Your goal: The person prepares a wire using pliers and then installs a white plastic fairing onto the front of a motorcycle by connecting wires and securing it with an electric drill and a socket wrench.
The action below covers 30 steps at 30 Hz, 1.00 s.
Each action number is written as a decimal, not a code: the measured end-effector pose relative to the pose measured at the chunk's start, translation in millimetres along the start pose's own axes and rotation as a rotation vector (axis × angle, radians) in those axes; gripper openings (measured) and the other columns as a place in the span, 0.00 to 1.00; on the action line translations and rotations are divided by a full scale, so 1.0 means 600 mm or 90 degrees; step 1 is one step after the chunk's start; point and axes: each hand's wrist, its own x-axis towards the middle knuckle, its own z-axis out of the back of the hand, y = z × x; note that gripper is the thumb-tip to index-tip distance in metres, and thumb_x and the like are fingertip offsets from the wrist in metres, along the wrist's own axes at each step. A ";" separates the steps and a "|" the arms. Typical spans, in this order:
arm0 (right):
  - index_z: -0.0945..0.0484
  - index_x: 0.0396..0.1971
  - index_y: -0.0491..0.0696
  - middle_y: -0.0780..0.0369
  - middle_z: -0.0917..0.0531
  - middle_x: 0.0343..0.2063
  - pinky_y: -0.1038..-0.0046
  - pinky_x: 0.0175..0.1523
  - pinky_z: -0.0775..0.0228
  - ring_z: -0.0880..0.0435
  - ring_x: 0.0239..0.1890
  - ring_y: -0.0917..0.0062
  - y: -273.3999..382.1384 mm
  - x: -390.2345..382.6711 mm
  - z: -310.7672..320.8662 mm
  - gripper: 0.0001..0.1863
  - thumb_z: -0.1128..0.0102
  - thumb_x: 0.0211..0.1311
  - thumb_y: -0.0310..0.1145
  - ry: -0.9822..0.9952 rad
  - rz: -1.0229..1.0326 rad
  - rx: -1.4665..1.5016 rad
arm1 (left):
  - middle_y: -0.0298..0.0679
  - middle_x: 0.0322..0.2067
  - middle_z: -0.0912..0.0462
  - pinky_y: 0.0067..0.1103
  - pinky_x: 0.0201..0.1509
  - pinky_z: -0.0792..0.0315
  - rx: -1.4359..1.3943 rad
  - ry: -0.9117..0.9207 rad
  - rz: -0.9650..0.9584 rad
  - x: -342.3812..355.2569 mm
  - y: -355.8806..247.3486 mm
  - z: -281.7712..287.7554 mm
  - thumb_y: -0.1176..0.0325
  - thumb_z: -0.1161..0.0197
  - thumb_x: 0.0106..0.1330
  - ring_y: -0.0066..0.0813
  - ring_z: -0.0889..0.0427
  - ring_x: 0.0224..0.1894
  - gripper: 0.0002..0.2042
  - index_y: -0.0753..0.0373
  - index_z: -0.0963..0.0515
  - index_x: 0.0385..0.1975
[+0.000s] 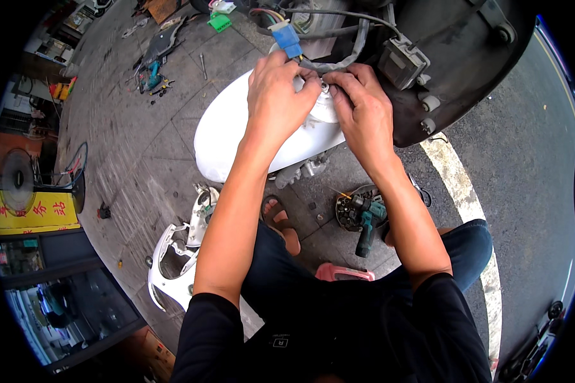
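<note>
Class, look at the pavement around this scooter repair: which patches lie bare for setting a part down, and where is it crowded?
Bare: paving left of the white fender, and asphalt right of the painted line. Crowded: around the cordless drill, the detached white panel, and both hands among wiring.

Both hands (319, 102) were hemmed in: a blue connector (289, 38) and grey cables (338, 60) crowded above, a dark panel (453, 70) blocked the right. Bare pavement (140, 147) lay open to the left.

Can't really see what the left hand (276, 96) and right hand (364, 112) are pinching, fingers cover it. Dark scooter body (466, 57) runs off the far edge.
</note>
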 end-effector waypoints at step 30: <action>0.16 0.43 0.45 0.53 0.20 0.53 0.59 0.49 0.21 0.15 0.46 0.54 -0.005 0.006 0.024 0.11 0.40 0.62 0.24 0.106 0.004 0.060 | 0.46 0.56 0.20 0.36 0.66 0.34 0.004 0.198 -0.013 0.005 0.003 0.053 0.57 0.27 0.56 0.50 0.26 0.60 0.23 0.63 0.14 0.49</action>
